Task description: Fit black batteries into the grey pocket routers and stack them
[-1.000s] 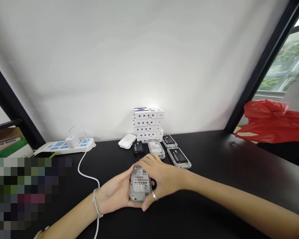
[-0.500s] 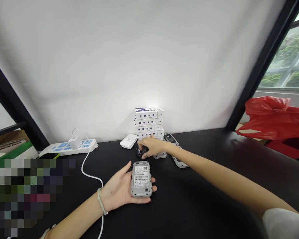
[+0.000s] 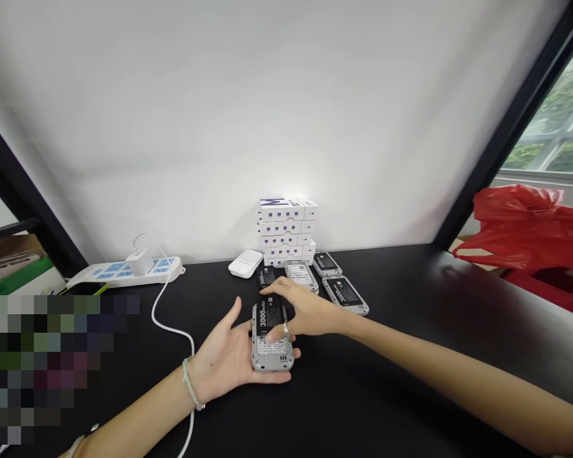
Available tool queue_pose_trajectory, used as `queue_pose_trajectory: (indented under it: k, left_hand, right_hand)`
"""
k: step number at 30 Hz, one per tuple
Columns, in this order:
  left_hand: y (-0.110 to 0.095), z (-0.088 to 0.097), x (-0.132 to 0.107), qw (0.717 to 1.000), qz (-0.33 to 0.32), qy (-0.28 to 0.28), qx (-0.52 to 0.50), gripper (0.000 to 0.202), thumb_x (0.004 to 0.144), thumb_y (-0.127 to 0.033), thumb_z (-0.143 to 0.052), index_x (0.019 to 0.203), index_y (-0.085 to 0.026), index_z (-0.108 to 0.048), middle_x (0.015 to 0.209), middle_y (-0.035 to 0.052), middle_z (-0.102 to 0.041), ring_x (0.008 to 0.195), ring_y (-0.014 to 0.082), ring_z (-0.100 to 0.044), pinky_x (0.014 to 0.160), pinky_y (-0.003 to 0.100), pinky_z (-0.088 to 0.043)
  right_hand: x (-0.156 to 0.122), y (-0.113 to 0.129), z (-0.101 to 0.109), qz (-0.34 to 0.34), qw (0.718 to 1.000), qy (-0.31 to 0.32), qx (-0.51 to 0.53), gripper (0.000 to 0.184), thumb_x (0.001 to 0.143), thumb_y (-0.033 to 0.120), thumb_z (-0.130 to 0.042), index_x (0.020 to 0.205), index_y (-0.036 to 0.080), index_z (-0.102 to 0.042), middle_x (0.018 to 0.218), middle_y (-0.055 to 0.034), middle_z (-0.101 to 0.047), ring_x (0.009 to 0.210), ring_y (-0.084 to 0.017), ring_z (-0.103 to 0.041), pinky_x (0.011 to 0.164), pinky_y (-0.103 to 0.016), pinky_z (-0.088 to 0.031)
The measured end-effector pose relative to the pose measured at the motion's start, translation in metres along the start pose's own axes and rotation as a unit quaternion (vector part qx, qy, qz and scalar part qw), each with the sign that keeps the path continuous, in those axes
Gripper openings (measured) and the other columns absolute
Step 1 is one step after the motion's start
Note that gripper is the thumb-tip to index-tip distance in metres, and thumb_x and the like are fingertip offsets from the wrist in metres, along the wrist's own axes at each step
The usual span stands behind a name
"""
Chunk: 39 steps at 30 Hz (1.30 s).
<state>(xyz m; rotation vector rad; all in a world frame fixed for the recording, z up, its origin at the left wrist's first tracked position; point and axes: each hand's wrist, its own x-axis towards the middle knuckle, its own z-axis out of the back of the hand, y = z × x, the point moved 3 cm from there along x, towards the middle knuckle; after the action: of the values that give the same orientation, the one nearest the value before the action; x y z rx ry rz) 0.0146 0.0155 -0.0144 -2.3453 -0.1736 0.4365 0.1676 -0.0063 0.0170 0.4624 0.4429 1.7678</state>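
Observation:
My left hand lies palm up, thumb out to the side, and supports a grey handheld device with its open back facing up. A printed label with small text shows in the device's recess. Between the thumb and fingers of my right hand is a black flat battery marked 3000mAh. It lies over the upper part of that recess; whether it is fully seated I cannot tell. Another black battery rests on the table just beyond, partly hidden by my right fingers.
White boxes are stacked by the wall. Near them lie a white device, a grey device with its label showing, and two battery-fitted devices. A power strip with a white cable sits left; a red bag is at right.
My right hand has come back toward me from the batteries by the boxes, with one battery in it. That battery now lies over the device in my left hand, which has stayed nearly still.

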Motion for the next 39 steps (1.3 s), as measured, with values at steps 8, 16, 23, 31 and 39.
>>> queue_pose_trajectory:
  k: [8, 16, 23, 31, 39]
  left_hand:
    - [0.000, -0.001, -0.002, 0.995, -0.018, -0.084, 0.051, 0.068, 0.067, -0.070, -0.040, 0.113, -0.022, -0.051, 0.101, 0.0066, -0.061, 0.094, 0.0230, -0.059, 0.110, 0.059, -0.026]
    - [0.002, -0.011, -0.003, 0.994, 0.009, -0.038, 0.102, 0.075, 0.066, -0.074, -0.029, 0.120, -0.025, -0.045, 0.113, 0.0104, -0.058, 0.104, 0.0268, -0.057, 0.093, 0.041, -0.044]
    - [0.003, -0.010, -0.002, 0.988, 0.015, -0.040, 0.151, 0.066, 0.072, -0.065, -0.023, 0.119, -0.023, -0.044, 0.121, 0.0133, -0.054, 0.116, 0.0325, -0.051, 0.101, 0.047, -0.036]
    - [0.004, -0.011, -0.001, 0.984, 0.019, -0.039, 0.171, 0.069, 0.071, -0.066, -0.021, 0.115, -0.019, -0.046, 0.119, 0.0162, -0.054, 0.115, 0.0336, -0.051, 0.104, 0.050, -0.032]
    - [0.003, -0.009, -0.001, 0.987, 0.015, -0.037, 0.157, 0.067, 0.072, -0.064, -0.021, 0.114, -0.018, -0.047, 0.116, 0.0174, -0.056, 0.113, 0.0340, -0.053, 0.107, 0.055, -0.025]
  right_hand:
    - [-0.026, 0.011, -0.028, 0.018, 1.000, -0.008, -0.001, 0.082, 0.069, 0.070, -0.049, 0.135, 0.025, -0.032, 0.132, -0.0056, -0.014, 0.124, -0.019, -0.022, 0.106, -0.034, -0.033]
    - [-0.045, 0.020, 0.007, 0.081, 0.994, -0.055, -0.040, 0.090, 0.054, 0.055, -0.068, 0.130, 0.022, -0.033, 0.121, -0.0061, -0.033, 0.112, -0.013, -0.034, 0.096, -0.025, -0.040]
    - [-0.046, -0.049, 0.092, -0.085, 0.981, -0.132, -0.110, 0.090, 0.046, 0.059, -0.071, 0.117, 0.016, -0.035, 0.117, -0.0069, -0.039, 0.104, -0.013, -0.043, 0.089, -0.024, -0.043]
    - [0.015, -0.140, 0.119, -0.090, 0.991, -0.055, -0.078, 0.091, 0.048, 0.054, -0.069, 0.120, 0.011, -0.032, 0.125, -0.0129, -0.033, 0.118, -0.017, -0.036, 0.097, -0.029, -0.040]
    - [0.003, -0.130, 0.121, -0.065, 0.991, -0.084, -0.084, 0.092, 0.055, 0.060, -0.065, 0.129, 0.019, -0.029, 0.133, -0.0079, -0.023, 0.125, -0.017, -0.028, 0.108, -0.035, -0.031]
